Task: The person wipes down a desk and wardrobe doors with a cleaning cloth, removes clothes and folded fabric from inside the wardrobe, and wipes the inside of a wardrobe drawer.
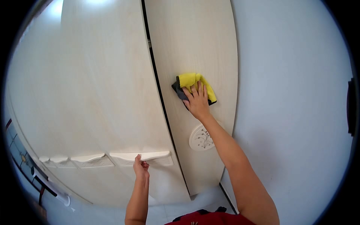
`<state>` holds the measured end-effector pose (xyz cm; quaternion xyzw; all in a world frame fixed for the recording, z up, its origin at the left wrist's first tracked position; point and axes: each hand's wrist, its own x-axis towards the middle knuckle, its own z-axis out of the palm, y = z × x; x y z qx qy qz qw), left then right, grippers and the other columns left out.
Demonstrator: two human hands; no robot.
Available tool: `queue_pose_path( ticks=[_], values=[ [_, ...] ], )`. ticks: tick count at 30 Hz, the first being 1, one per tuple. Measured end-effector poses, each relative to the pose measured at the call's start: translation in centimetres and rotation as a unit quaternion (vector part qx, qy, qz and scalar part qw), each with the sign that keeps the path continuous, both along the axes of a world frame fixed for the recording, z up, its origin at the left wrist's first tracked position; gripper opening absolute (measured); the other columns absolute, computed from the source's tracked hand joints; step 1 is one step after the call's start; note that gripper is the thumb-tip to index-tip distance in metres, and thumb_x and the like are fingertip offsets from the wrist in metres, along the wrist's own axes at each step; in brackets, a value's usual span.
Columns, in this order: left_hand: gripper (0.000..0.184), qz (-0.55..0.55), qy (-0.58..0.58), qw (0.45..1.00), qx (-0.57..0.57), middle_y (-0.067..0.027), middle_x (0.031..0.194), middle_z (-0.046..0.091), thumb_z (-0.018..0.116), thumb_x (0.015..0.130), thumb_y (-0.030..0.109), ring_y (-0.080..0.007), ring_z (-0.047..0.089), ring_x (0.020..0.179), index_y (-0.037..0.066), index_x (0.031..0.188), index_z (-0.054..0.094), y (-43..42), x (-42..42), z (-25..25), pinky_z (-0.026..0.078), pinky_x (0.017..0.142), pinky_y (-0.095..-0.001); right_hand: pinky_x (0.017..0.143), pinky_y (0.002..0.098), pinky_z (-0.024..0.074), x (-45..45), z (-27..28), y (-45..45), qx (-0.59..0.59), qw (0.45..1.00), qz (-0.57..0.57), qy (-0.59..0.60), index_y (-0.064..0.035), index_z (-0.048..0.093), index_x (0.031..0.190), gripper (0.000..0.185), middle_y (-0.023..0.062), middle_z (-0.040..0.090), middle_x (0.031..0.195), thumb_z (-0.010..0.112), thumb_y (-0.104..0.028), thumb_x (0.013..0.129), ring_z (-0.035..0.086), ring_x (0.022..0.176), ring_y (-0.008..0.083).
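Note:
My right hand presses a yellow and dark grey microfiber cloth against the narrow pale wood door panel. Its fingers are bent over the folded cloth, which has a dark edging. Lower down, my left hand has its fingers curled around the cream handle of the wide wardrobe door. A dark gap runs between the two panels. Below the cloth, a round plaque with a branch pattern is partly covered by my right forearm.
A plain bluish-white wall stands close on the right. More carved handles line the wide door to the left. A white upright appliance stands at the lower left, and a dark object is at the right edge.

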<state>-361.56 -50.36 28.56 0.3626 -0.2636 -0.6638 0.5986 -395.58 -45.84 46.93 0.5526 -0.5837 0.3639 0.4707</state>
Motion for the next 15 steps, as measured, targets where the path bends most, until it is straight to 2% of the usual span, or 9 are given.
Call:
queue_pose_path(
  ticks=[4, 11, 12, 15],
  values=[
    [0.027, 0.017, -0.028, 0.999, 0.039, 0.0065, 0.052, 0.041, 0.068, 0.08, 0.035, -0.0072, 0.04, 0.045, 0.019, 0.07, 0.05, 2.2, 2.1, 0.3, 0.035, 0.049, -0.0233, 0.112, 0.0592, 0.0198, -2.1, -1.3, -0.9, 0.042, 0.998, 0.038, 0.0, -0.0251, 0.049, 0.136, 0.061, 0.0114, 0.045, 0.135, 0.07, -0.033, 0.079, 0.028, 0.138, 0.0392],
    [0.021, -0.016, -0.05, 0.999, 0.001, 0.0079, 0.052, 0.042, 0.066, 0.08, 0.034, -0.007, 0.04, 0.045, 0.019, 0.071, 0.054, 7.1, 9.7, 1.6, 0.036, 0.049, -0.024, 0.113, 0.0588, 0.0191, -2.1, -0.9, 2.1, 0.051, 0.998, 0.028, 0.035, -0.0303, 0.049, 0.136, 0.063, 0.0059, 0.042, 0.14, 0.072, -0.035, 0.077, 0.024, 0.141, 0.0347],
    [0.018, 0.019, -0.058, 0.998, 0.008, 0.0082, 0.051, 0.041, 0.066, 0.08, 0.032, -0.007, 0.039, 0.044, 0.018, 0.074, 0.056, 7.4, 10.2, 1.7, 0.037, 0.049, -0.0244, 0.113, 0.0588, 0.0192, -2.4, -0.9, 2.1, 0.056, 0.997, 0.024, 0.038, -0.0308, 0.049, 0.136, 0.063, 0.0055, 0.042, 0.14, 0.072, -0.035, 0.077, 0.024, 0.141, 0.0343],
    [0.023, 0.048, -0.028, 0.996, -0.071, -0.002, 0.084, 0.067, 0.06, 0.086, 0.029, -0.0155, 0.063, 0.072, 0.008, 0.094, 0.065, 7.7, 12.0, 1.5, 0.05, 0.065, -0.0302, 0.113, 0.0588, 0.0194, -2.6, -0.7, 2.2, 0.052, 0.997, 0.019, 0.051, -0.03, 0.049, 0.136, 0.062, 0.0059, 0.044, 0.139, 0.071, -0.036, 0.078, 0.025, 0.141, 0.0346]
  ],
)
